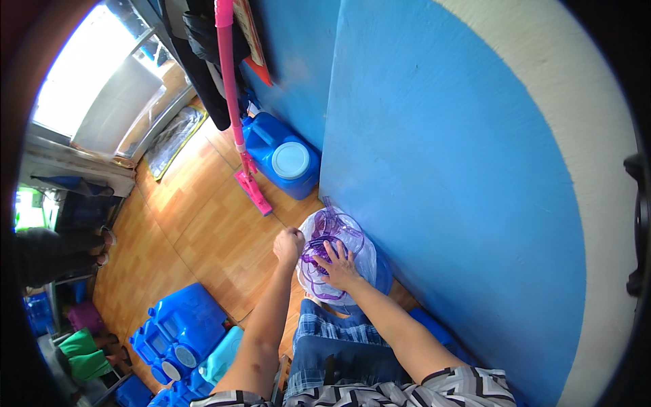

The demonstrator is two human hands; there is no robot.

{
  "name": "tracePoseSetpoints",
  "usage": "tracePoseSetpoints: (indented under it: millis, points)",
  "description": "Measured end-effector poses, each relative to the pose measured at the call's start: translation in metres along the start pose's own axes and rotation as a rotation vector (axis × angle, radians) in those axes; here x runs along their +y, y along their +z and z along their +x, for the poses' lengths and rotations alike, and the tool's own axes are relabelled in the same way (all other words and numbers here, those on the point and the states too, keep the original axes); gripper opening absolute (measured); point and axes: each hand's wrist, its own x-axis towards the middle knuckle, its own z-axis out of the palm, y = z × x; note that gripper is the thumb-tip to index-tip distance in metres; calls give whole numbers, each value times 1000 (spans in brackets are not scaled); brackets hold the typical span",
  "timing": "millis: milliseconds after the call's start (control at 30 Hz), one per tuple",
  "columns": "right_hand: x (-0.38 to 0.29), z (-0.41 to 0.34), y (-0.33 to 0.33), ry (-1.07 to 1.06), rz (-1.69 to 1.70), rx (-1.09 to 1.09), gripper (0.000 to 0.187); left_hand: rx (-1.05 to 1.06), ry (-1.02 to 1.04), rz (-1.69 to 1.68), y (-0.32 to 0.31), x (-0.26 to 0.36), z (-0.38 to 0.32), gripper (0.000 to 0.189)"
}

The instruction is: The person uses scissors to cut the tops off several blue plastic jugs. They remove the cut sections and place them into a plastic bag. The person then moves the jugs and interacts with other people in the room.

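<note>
A blue bucket (pixel 385 274) stands on the floor before me, lined with a white plastic bag (pixel 367 253). Translucent purple plastic strips (pixel 325 224) lie coiled and tangled on top of the bag. My left hand (pixel 288 245) is a closed fist at the bag's left rim, apparently gripping its edge; its fingertips are hidden. Fingers spread, my right hand (pixel 338 268) rests palm down on the purple coils in the middle.
A blue wall (pixel 432 152) rises close on the right. Beyond the bucket are a pink mop (pixel 253 192) and a blue jug (pixel 279 147) with a white lid. Several blue jugs (pixel 188 320) stand left of me. Another person's legs (pixel 61 254) show at far left.
</note>
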Motion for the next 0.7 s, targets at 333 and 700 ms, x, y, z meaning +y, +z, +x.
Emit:
tracePoseSetpoints:
  millis: [333,700]
  points:
    - [15,-4,9,-52,-26,29,66,-322,12,-287,93,-46,71,27]
    - [22,24,15,57,-81,-255,44,-218,765,-334,-145,61,-119,29]
